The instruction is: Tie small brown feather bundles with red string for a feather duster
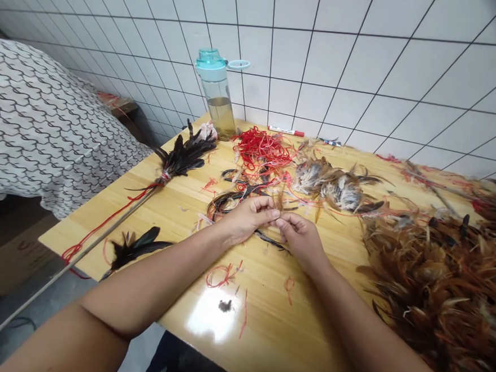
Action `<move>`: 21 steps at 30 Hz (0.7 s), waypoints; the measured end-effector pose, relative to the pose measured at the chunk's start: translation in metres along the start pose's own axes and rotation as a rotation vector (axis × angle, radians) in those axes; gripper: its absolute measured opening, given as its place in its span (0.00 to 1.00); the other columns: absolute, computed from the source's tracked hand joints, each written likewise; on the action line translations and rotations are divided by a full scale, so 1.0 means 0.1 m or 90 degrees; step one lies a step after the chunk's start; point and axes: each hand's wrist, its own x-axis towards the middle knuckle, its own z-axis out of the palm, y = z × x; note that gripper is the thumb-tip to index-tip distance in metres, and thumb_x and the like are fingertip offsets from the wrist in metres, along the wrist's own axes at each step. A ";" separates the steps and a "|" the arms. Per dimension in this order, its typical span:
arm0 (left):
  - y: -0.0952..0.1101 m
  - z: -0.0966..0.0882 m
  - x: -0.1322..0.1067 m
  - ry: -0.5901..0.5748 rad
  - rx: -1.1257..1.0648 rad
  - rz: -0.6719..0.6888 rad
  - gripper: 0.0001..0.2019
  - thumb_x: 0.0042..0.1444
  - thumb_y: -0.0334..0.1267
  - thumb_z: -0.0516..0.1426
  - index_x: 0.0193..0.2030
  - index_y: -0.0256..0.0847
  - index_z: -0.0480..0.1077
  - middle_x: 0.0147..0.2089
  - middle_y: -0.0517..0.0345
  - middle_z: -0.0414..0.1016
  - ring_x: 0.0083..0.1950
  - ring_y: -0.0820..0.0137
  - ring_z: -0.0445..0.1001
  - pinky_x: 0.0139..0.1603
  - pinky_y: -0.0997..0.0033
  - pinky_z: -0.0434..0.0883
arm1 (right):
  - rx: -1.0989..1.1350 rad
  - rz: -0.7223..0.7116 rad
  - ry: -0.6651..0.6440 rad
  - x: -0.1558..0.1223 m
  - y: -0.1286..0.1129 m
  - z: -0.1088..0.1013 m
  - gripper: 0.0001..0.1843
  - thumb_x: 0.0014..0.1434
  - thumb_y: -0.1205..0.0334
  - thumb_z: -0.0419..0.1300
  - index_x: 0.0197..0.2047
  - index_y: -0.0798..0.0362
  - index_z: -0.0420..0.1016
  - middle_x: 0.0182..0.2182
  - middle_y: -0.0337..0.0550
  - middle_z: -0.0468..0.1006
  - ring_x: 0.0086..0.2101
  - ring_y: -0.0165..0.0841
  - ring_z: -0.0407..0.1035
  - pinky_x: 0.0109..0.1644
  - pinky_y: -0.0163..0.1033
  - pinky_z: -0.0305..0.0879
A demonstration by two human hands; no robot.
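My left hand [252,219] and my right hand [304,238] meet fingertip to fingertip over the middle of the table. Both are closed in a pinch at the base of a small brown feather [280,195], whose tip points up and away from me; the fingers hide its lower end. Just beyond and below my hands are dark, curved feather strips [221,205]. A heap of red string [261,148] and a clump of grey-brown feathers [337,185] lie farther back.
At left, a stick with black feathers [182,157] bound on by red string overhangs the table [264,323]. Loose black feathers [135,250] lie near it. A water bottle [220,102] and red marker [286,131] are by the tiled wall. Brown feathers [441,279] pile up at right.
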 end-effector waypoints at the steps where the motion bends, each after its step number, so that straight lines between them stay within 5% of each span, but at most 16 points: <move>1: 0.01 0.00 0.00 0.011 -0.007 0.000 0.20 0.38 0.46 0.69 0.26 0.35 0.66 0.24 0.64 0.64 0.26 0.79 0.63 0.31 0.76 0.61 | 0.013 0.008 0.003 0.00 0.00 0.00 0.13 0.50 0.51 0.59 0.27 0.52 0.73 0.18 0.34 0.63 0.21 0.27 0.57 0.26 0.34 0.56; 5: 0.03 0.00 0.01 0.024 -0.031 -0.005 0.19 0.37 0.46 0.69 0.26 0.36 0.67 0.25 0.62 0.66 0.27 0.78 0.63 0.32 0.74 0.61 | 0.058 0.041 0.014 0.01 -0.02 -0.02 0.17 0.48 0.49 0.61 0.35 0.53 0.77 0.19 0.34 0.65 0.20 0.27 0.58 0.25 0.35 0.57; 21: -0.06 0.02 -0.01 -0.003 0.036 0.031 0.16 0.43 0.43 0.67 0.30 0.35 0.68 0.28 0.62 0.69 0.32 0.77 0.67 0.38 0.75 0.64 | -0.014 -0.022 -0.024 0.03 0.05 -0.04 0.10 0.52 0.57 0.57 0.23 0.51 0.68 0.18 0.34 0.63 0.22 0.28 0.58 0.27 0.34 0.56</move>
